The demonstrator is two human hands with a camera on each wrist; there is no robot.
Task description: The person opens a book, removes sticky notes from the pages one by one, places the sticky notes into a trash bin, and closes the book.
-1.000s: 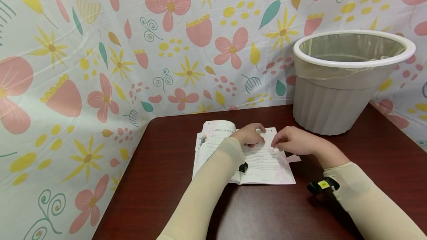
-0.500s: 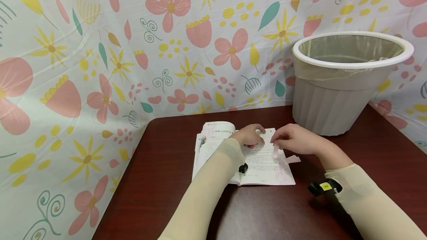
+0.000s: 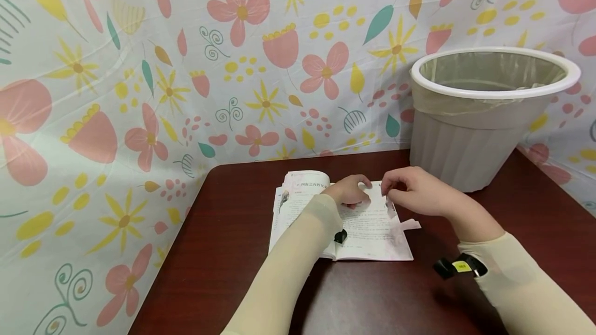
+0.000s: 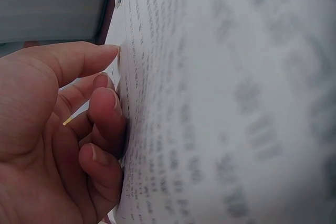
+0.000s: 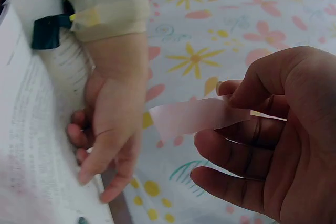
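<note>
An open book (image 3: 365, 246) with printed pages lies on the dark wooden table. My left hand (image 3: 348, 190) rests on its right page, thumb and index finger spread apart. In the left wrist view the fingertips (image 4: 107, 103) touch the paper, loosely bent. Over the page's right edge, my right hand (image 3: 416, 190) pinches a small pale pink paper strip (image 5: 186, 120) between thumb and index finger. The right wrist view has this strip sticking out from the fingers, clear of the page. Another pale pink strip (image 3: 411, 225) juts out past the book's right edge.
A tall grey waste bin (image 3: 458, 143) with a white rim and a clear liner stands at the table's back right, behind my right hand. A flower-printed cloth (image 3: 261, 92) hangs along the back and left of the table (image 3: 223, 221).
My right hand has lifted from the page and shifted slightly right, bringing the paper strip up with it. The left hand stays in place on the book.
</note>
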